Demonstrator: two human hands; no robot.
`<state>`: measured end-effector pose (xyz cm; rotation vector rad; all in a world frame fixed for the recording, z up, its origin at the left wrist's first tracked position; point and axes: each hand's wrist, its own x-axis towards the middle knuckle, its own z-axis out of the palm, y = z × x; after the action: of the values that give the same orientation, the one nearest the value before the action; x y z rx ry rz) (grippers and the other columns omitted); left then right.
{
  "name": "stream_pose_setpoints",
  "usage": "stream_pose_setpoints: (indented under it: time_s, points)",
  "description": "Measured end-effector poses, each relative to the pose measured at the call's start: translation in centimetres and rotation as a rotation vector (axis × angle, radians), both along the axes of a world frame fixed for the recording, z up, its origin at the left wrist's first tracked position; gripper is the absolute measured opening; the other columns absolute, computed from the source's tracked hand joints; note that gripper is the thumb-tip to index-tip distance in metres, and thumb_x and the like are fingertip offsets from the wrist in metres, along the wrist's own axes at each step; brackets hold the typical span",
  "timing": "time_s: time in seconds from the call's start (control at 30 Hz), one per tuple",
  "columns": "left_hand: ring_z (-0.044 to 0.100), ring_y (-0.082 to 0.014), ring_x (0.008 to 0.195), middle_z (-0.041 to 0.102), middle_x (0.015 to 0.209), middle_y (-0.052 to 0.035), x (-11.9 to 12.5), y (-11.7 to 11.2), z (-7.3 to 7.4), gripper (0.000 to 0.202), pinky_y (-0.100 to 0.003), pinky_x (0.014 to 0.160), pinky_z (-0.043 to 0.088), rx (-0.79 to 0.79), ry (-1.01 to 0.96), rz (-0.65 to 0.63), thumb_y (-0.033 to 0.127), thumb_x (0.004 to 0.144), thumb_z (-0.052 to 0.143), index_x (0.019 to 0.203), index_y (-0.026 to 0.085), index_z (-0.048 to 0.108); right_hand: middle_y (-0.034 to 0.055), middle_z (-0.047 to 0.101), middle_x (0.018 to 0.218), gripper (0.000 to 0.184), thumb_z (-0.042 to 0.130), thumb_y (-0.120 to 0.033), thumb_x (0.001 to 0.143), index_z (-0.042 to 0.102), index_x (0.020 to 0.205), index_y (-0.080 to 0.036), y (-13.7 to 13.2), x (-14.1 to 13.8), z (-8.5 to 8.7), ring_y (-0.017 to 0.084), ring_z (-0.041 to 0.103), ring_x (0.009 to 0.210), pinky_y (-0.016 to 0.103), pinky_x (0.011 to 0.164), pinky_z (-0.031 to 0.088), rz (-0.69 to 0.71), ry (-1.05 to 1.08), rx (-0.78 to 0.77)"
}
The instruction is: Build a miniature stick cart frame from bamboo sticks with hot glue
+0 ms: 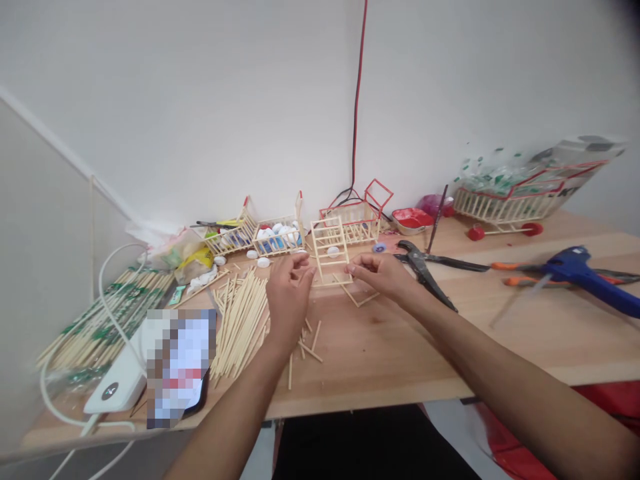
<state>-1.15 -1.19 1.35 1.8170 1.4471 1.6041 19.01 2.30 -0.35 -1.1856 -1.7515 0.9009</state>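
Observation:
A small ladder-like frame of pale wooden sticks (324,265) stands tilted in front of me, with several crossbars. My right hand (383,273) pinches its lower right corner between thumb and fingertips. Just left of the frame is my left hand (290,297), its fingers loosely curled and thumb apart; I see nothing held in it. Two joined sticks (358,303) lie in a V shape below the frame. Beside my left hand spreads a pile of loose cut sticks (240,320), and a few short pieces (311,350) lie near that wrist.
Behind stand small stick carts (280,250), one red-trimmed (353,212), and a larger cart (500,207) at right. Red paint fills a dish (413,219). Pliers (425,270) and a blue glue gun (575,270) lie right; a phone (183,367), power strip (117,380) and bundled sticks (110,320) left.

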Motion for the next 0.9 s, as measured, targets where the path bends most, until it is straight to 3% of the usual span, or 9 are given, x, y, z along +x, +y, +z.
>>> stream_pose_setpoints:
  time_s: [0.17, 0.43, 0.57, 0.7, 0.9]
  points:
    - [0.056, -0.0217, 0.093, 0.068, 0.090, -0.0058, 0.4, -0.2, -0.2, 0.008, -0.037, 0.088, 0.041, 0.322, 0.359, 0.011, 0.021, 0.087, 0.060, 0.089, 0.020, 0.068, -0.0014, 0.055, 0.061, 0.033, 0.058, -0.048, 0.078, 0.063, 0.071, -0.017, -0.3, -0.3, 0.1, 0.011, 0.045, 0.055, 0.024, 0.054, 0.032, 0.027, 0.029, -0.014]
    - [0.051, -0.0220, 0.086, 0.065, 0.083, -0.0062, 0.6, 0.3, -0.6, 0.012, -0.037, 0.083, 0.040, 0.358, 0.471, 0.008, 0.020, 0.088, 0.057, 0.085, 0.021, 0.069, 0.0007, 0.060, 0.067, 0.031, 0.058, -0.046, 0.080, 0.063, 0.071, -0.017, -0.9, -1.0, 0.4, 0.012, 0.049, 0.060, 0.024, 0.057, 0.036, 0.041, 0.015, 0.027]
    - [0.055, -0.0219, 0.090, 0.067, 0.086, -0.0055, 0.4, 0.1, 0.1, 0.010, -0.037, 0.087, 0.040, 0.278, 0.301, 0.031, 0.022, 0.086, 0.059, 0.089, 0.021, 0.069, 0.0011, 0.062, 0.068, 0.031, 0.058, -0.047, 0.080, 0.064, 0.071, -0.018, -0.9, -1.0, 0.2, 0.013, 0.051, 0.062, 0.025, 0.058, 0.037, 0.049, 0.023, 0.028]
    - [0.059, -0.0189, 0.087, 0.069, 0.093, -0.0048, -0.5, 0.6, 0.4, 0.016, -0.030, 0.078, 0.043, 0.032, -0.100, 0.060, 0.029, 0.083, 0.062, 0.094, 0.021, 0.071, 0.0009, 0.062, 0.067, 0.032, 0.058, -0.048, 0.079, 0.064, 0.072, -0.018, -0.8, -0.9, 0.2, 0.013, 0.051, 0.061, 0.025, 0.058, 0.037, 0.047, 0.028, 0.013]
    - [0.058, -0.0131, 0.070, 0.070, 0.080, -0.0056, -1.4, 2.0, -0.9, 0.033, -0.022, 0.062, 0.040, -0.440, -0.522, -0.185, 0.045, 0.070, 0.073, 0.082, 0.014, 0.073, -0.0017, 0.054, 0.061, 0.032, 0.058, -0.048, 0.079, 0.060, 0.069, -0.017, -0.7, -0.6, 0.6, 0.011, 0.044, 0.055, 0.024, 0.054, 0.032, 0.039, 0.024, 0.004]
